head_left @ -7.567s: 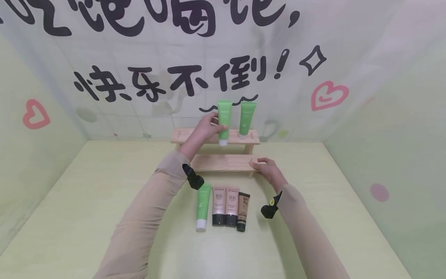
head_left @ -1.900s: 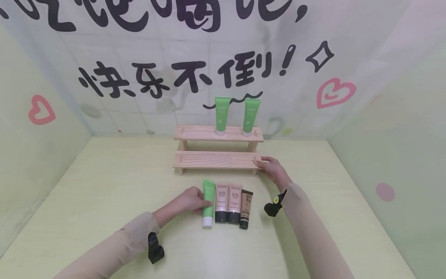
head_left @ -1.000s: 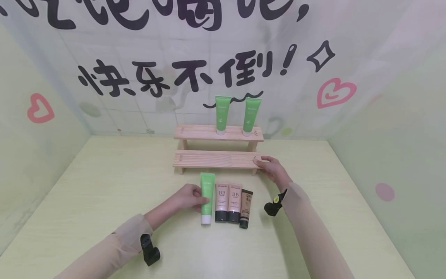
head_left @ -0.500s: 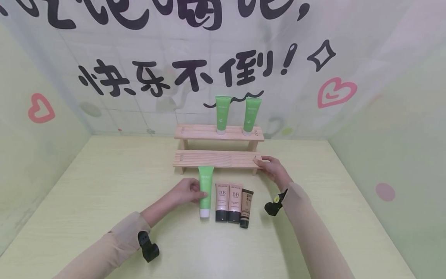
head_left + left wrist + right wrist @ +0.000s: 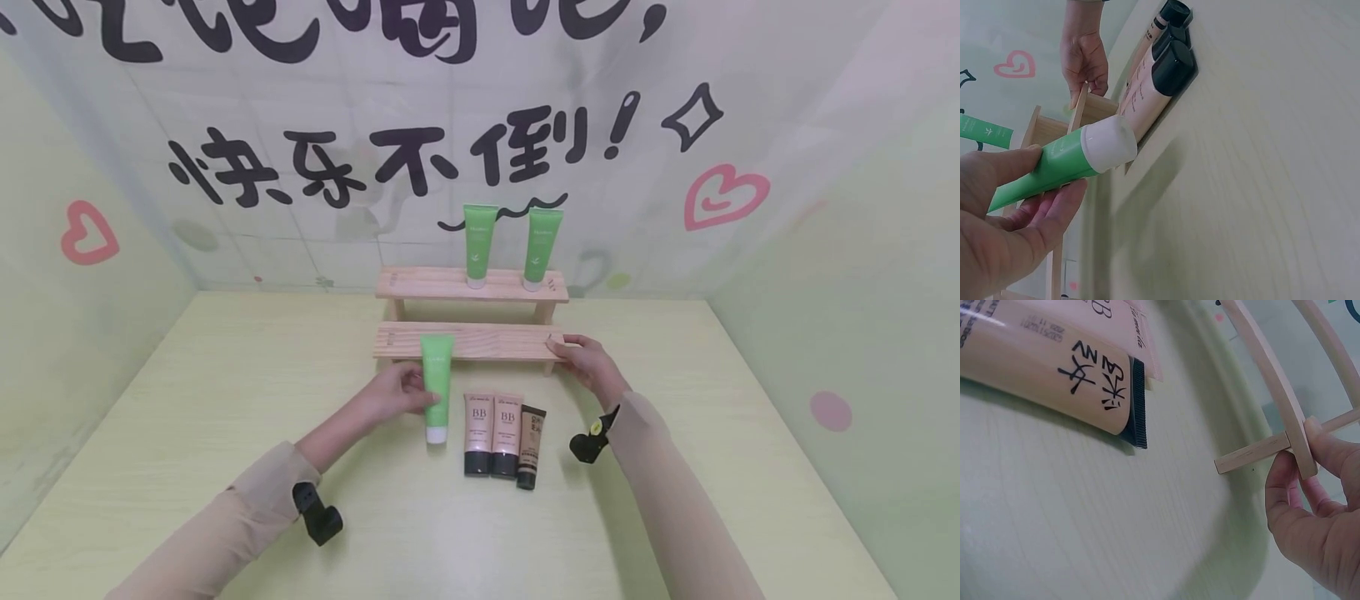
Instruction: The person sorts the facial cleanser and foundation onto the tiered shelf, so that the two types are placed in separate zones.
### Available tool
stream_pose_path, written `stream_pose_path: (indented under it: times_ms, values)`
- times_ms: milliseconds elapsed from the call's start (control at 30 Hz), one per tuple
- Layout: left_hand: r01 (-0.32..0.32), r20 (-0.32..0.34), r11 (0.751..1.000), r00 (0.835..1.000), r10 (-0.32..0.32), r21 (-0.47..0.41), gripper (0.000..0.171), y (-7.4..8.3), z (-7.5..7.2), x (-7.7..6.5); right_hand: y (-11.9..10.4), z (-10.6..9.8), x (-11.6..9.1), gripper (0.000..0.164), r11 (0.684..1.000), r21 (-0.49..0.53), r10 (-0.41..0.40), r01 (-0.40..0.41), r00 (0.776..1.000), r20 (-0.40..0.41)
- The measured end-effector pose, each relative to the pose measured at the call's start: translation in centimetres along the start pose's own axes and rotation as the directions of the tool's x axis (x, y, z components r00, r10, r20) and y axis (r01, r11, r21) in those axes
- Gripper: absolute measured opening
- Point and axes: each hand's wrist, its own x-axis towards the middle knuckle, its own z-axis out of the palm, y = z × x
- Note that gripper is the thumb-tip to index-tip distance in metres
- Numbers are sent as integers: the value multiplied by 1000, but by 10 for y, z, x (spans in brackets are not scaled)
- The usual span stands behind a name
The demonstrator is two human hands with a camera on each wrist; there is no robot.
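In the head view my left hand (image 5: 396, 392) pinches a green tube (image 5: 437, 385) with a white cap, cap down. The tube is off the table, its top overlapping the lower step of a two-step wooden stand (image 5: 495, 342). The left wrist view shows thumb and fingers on either side of this green tube (image 5: 1063, 157). My right hand (image 5: 588, 364) grips the right end of the lower step, thumb on top and fingers beneath, as the right wrist view confirms for the hand (image 5: 1322, 506). Two more green tubes (image 5: 478, 246) stand cap down on the upper step.
Two pink BB tubes (image 5: 492, 435) with black caps lie side by side on the table (image 5: 450, 542). A slimmer brown tube (image 5: 531, 446) lies just right of them. Behind the stand rises a wall (image 5: 300, 250) with black lettering; side walls flank the table.
The green tube, lying beside the BB tubes at first, has been lifted by my left hand and moved away toward the stand. Earlier that hand let go of another green tube on the upper step.
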Motion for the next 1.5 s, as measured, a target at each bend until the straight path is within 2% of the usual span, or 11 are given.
stream_pose_path:
  times_ms: [267,633,867,1200,1500]
  values:
    - [-8,-32,999,999,9,43,50,8,-11,3,0,0,-1,57,1000,9,-3,3,1000,4]
    - [-57,-62,994,996,63,90,50,14,-26,6,0,-1,-3,57,1000,13,-11,11,1000,9]
    - [-86,-75,993,993,92,79,50,18,-31,9,0,-1,-2,57,1000,12,4,-4,1000,-3]
    - [-138,-94,988,985,144,68,47,27,-42,13,1,-1,0,57,1000,27,-6,5,1000,1]
    - [-196,-134,976,969,208,95,46,30,-53,23,1,-1,0,57,999,35,-6,6,1000,4]
